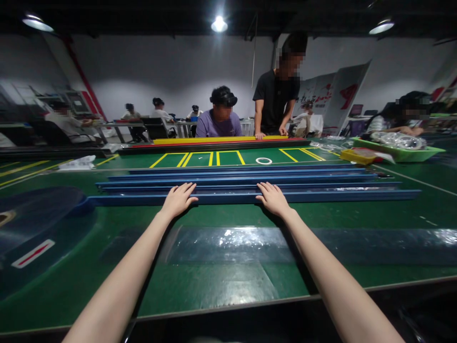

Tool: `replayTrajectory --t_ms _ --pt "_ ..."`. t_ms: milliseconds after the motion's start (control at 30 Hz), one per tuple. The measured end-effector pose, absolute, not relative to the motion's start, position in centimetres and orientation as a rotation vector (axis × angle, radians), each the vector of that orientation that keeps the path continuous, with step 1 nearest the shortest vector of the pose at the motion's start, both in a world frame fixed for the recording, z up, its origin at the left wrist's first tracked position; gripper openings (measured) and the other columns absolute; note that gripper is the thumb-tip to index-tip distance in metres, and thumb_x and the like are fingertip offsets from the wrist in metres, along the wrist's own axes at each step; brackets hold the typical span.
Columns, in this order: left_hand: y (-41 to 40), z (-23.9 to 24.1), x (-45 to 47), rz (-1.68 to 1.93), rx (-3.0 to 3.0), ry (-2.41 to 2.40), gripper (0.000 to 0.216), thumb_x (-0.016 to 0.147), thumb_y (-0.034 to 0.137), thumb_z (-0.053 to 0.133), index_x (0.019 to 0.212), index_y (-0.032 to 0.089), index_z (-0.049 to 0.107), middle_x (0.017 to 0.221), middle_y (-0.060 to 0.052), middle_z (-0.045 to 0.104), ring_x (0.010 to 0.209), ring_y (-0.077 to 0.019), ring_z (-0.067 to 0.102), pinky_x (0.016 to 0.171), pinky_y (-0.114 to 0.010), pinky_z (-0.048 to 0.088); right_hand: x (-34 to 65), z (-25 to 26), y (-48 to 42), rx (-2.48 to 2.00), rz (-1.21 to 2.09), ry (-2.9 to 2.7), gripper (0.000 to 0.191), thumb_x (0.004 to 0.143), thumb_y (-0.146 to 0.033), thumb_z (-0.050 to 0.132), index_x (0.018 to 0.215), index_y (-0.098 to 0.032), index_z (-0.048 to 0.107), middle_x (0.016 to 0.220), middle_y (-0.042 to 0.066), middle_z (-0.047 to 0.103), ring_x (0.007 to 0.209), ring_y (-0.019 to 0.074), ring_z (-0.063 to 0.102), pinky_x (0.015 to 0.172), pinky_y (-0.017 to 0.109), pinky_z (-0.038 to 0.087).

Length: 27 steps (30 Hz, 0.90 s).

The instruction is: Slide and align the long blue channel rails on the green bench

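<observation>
Several long blue channel strips lie side by side across the green table, running left to right. On the nearest blue strip [224,197] rests my left hand [179,199], left of its middle, fingers stretched over the top and thumb pointing inward along the front. My right hand [273,197] lies on the same strip, right of its middle, in a mirrored pose with its fingers extended. Both palms face down. Whether the fingertips also touch the blue strip behind [228,179] cannot be made out. Closer to me, a clear plastic sheet [228,243] lies flat on the table.
A roll of dark blue film [39,224] stands at the left. Across the green table [200,288] lie a yellow strip [214,140], a white ring [263,161] and a green tray [410,151]. A standing person [276,100] touches the yellow strip; a seated person [219,124] is beside it.
</observation>
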<state>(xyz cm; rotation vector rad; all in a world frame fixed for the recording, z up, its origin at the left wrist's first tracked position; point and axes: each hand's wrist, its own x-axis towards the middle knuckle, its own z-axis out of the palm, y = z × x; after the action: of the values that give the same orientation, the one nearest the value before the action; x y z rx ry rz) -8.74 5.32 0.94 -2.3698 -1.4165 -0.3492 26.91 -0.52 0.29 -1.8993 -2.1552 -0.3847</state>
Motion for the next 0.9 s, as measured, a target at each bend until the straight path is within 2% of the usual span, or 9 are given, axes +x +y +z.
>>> replayTrajectory --t_ms 333,433,567,667,900 --pt "6.1 0.7 -8.3 -0.391 -2.371 -1.432 0.049 0.090 0.046 0.039 0.135 0.027 0.039 0.140 -0.004 0.040 0.130 -0.0238 0.035 0.105 -0.047 0.025 27.8 0.5 0.6 -1.826 -0.382 -2.216 0.053 0.091 -0.040 0.032 0.135 -0.012 0.040 0.136 0.013 0.044 0.124 0.0244 0.039 0.094 0.037 0.038" --pt "6.4 0.7 -7.9 -0.386 -2.367 -1.439 0.050 0.089 0.045 0.039 0.136 0.026 0.038 0.140 -0.004 0.040 0.131 -0.0238 0.034 0.105 -0.047 0.023 28.0 0.2 0.8 -1.851 -0.393 -2.201 0.054 0.091 -0.040 0.032 0.137 -0.012 0.038 0.138 0.012 0.043 0.127 0.0250 0.036 0.096 0.037 0.036" --pt "6.9 0.7 -7.9 -0.372 -2.388 -1.419 0.049 0.089 0.044 0.039 0.136 0.027 0.038 0.140 -0.004 0.040 0.131 -0.0234 0.034 0.105 -0.047 0.024 27.8 -0.1 1.0 -1.857 -0.436 -2.163 0.054 0.092 -0.039 0.030 0.139 -0.014 0.035 0.144 0.009 0.035 0.131 0.0247 0.032 0.103 0.039 0.028" --pt "7.5 0.7 -8.3 -0.364 -2.403 -1.394 0.049 0.089 0.043 0.038 0.136 0.028 0.037 0.140 -0.004 0.040 0.131 -0.0228 0.034 0.104 -0.045 0.024 27.3 0.0 1.3 -1.860 -0.437 -2.158 0.053 0.092 -0.038 0.031 0.139 -0.014 0.036 0.143 0.007 0.036 0.132 0.0240 0.029 0.107 0.041 0.023" --pt "8.6 0.5 -9.0 -0.420 -2.371 -1.417 0.051 0.088 0.044 0.039 0.136 0.028 0.038 0.139 -0.004 0.042 0.131 -0.0242 0.034 0.104 -0.046 0.023 26.5 0.2 2.8 -1.855 -0.401 -2.169 0.052 0.091 -0.038 0.033 0.137 -0.015 0.038 0.142 0.008 0.038 0.132 0.0252 0.031 0.107 0.041 0.023"
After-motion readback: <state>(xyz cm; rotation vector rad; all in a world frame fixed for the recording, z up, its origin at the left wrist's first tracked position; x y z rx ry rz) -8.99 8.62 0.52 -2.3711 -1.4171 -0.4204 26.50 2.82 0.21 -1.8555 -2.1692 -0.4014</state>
